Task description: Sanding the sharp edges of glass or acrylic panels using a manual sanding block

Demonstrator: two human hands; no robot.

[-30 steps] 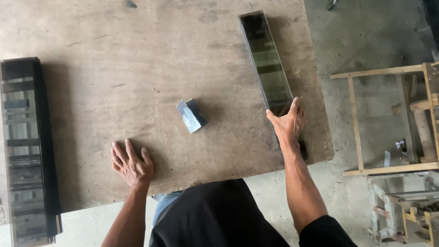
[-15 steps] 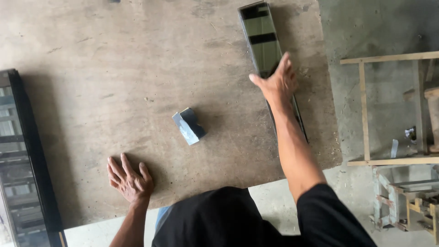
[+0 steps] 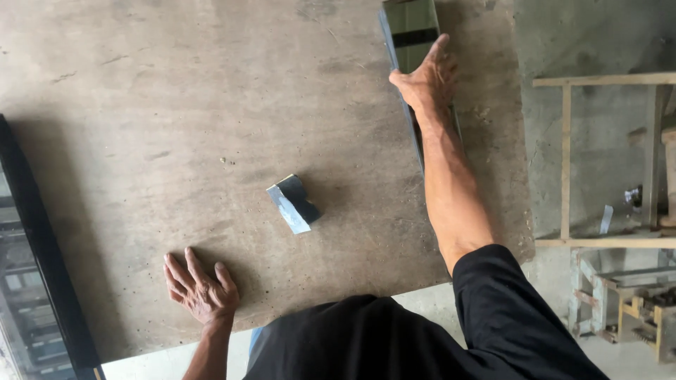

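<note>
My right hand (image 3: 427, 79) lies on a long narrow dark glass strip (image 3: 410, 28) that runs away from me along the right side of the brown board table (image 3: 176, 105); whether the fingers grip it or only rest on it is unclear. My forearm covers the strip's near part. My left hand (image 3: 201, 288) is pressed flat on the table near its front edge, fingers spread, holding nothing. Between the hands lies a small dark block with a pale face (image 3: 293, 204), touched by neither hand.
A stack of dark glass strips (image 3: 35, 281) runs along the table's left edge. Right of the table stand a wooden frame (image 3: 567, 155) and a small wooden stand (image 3: 627, 302) on the concrete floor. My black shirt fills the bottom of the view.
My right hand has slid away from me along the glass strip, from its near end toward its far part. The left hand stays flat on the table. The small block has not moved.
</note>
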